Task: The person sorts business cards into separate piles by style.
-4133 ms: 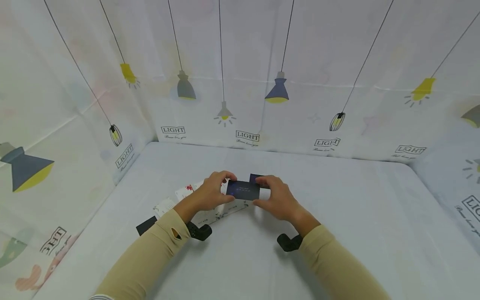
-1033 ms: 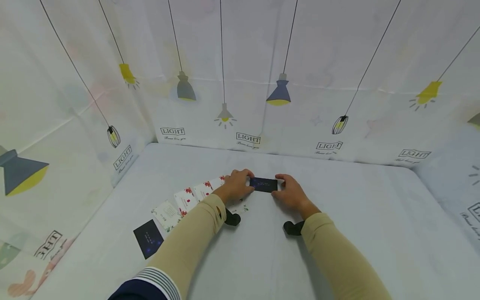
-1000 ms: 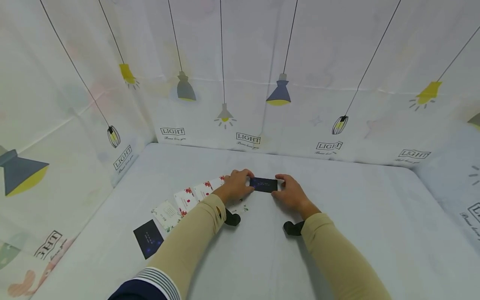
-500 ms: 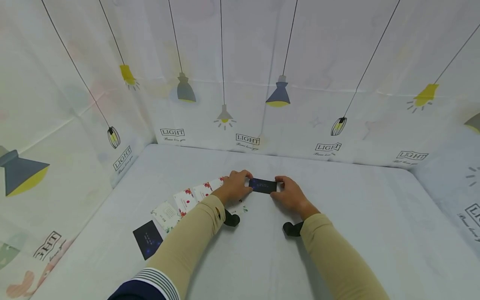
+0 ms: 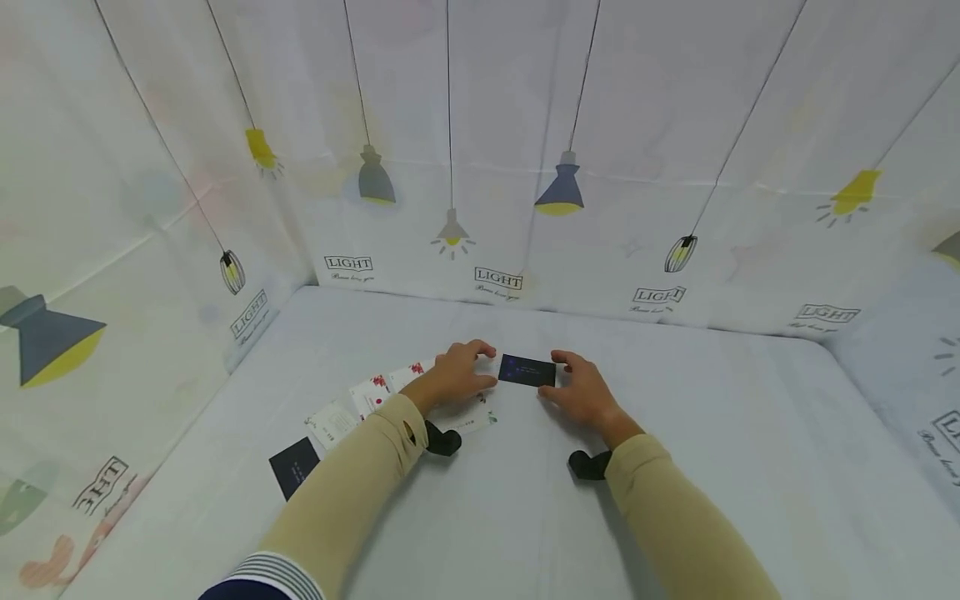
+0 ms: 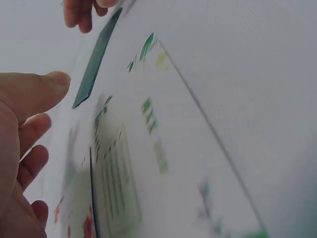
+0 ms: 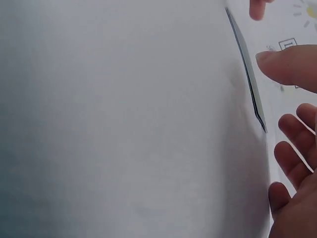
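A dark blue card (image 5: 527,371) with small light print lies flat on the white tabletop between the two hands. My left hand (image 5: 455,375) is just left of it, thumb and fingers spread apart, with a gap to the card's edge. At the card's right end is my right hand (image 5: 587,393), its index finger and thumb loosely about the corners. In the right wrist view, the thumb (image 7: 290,67) is close beside the card (image 7: 247,69), and the other fingers hang relaxed. Under my left hand lies a white card with green leaves (image 5: 477,417), partly covered.
Left of my left hand, overlapping cards fan out: white ones with red flowers (image 5: 369,393), a cream one with green leaves (image 5: 330,423) and another dark card (image 5: 292,462), partly hidden by the sleeve. A lamp-printed cloth wall (image 5: 600,275) stands behind the table.
The dark card, held up in both hands about four seconds ago, now lies on the table farther right. Since half a second ago my left hand has drawn off leftward; my right hand has barely moved.
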Demonstrator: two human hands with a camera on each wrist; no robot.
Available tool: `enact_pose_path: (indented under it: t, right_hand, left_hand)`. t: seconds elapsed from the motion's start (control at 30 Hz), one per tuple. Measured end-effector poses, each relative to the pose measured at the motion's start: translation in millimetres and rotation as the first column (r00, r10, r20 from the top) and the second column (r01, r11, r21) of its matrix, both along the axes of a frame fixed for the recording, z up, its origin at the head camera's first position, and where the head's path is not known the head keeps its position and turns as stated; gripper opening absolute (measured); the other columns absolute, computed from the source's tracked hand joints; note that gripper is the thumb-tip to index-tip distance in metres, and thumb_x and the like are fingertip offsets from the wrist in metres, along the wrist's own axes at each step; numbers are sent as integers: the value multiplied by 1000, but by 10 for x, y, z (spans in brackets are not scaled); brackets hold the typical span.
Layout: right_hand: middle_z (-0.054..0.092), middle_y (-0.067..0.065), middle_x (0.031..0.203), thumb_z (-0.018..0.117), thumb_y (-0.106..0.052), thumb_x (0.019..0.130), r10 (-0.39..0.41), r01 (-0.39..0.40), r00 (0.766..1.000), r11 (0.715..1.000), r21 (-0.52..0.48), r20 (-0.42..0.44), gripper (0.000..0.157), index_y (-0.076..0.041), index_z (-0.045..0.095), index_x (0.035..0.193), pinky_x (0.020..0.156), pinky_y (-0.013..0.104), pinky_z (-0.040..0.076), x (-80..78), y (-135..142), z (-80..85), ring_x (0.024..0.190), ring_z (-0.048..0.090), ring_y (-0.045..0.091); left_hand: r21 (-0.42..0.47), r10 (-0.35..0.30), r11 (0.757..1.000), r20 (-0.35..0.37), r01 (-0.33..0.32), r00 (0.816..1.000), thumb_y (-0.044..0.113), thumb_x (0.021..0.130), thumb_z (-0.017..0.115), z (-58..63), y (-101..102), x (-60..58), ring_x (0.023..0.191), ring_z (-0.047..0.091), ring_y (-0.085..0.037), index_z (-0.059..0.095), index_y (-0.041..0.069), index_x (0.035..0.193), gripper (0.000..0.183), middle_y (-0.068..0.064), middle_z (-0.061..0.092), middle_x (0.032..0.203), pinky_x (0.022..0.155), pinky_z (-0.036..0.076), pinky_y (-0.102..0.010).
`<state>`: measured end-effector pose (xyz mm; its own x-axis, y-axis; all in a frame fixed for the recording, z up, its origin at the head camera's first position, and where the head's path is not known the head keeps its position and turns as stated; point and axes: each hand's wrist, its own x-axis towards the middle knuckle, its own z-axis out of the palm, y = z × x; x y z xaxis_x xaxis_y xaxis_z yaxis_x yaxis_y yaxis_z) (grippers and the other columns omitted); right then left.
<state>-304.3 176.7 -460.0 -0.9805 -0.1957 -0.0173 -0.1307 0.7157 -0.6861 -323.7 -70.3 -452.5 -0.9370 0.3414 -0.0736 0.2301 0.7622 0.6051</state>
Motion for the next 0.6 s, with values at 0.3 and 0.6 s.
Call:
enact_pose_path:
  t: [0.3, 0.6]
  right_hand:
    - [53, 19, 140, 75, -23, 87, 108, -112, 989, 993, -30, -100, 66, 1, 49, 142, 109, 54, 32, 129, -119, 43, 127, 47, 38]
    - [55, 14, 140, 78, -24, 86, 162, -168, 981, 985, -49, -106, 65, -3, 51, 140, 110, 52, 32, 272, -344, 83, 131, 46, 35]
  left_hand:
    - [9, 24, 1000, 34, -24, 999, 36, 92, 73, 62, -388, 185, 123, 46, -33, 56, 23, 135, 48, -9, 52, 138, 97, 37, -52]
    - [62, 30, 998, -8, -30, 1000, 30, 90, 76, 136, -588, 402, 125, 48, -26, 59, 17, 131, 45, -4, 55, 136, 103, 31, -55]
